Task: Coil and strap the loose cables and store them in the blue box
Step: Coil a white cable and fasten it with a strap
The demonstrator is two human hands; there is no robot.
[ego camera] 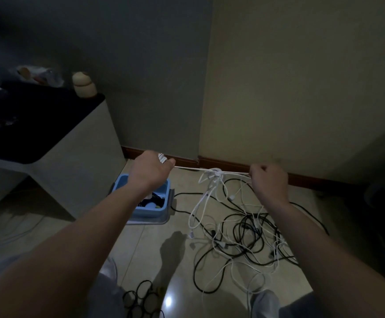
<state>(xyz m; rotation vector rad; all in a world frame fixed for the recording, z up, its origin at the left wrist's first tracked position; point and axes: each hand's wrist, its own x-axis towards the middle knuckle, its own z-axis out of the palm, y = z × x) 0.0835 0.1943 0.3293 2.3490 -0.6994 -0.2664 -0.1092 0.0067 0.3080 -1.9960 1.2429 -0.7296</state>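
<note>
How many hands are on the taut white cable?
2. The left hand grips the white cable near the blue box, with coils wound on it; the right hand pinches it just right of the tangled knot.

A dim corner is formed by a grey wall (pixel 152 65) and a beige wall (pixel 301 88), edged by brown skirting (pixel 228 162). A white cabinet (pixel 81 161) is set on the pale tiled floor (pixel 154 244).

both hands stretch a white cable (pixel 190 168) (knotted midway).
</note>
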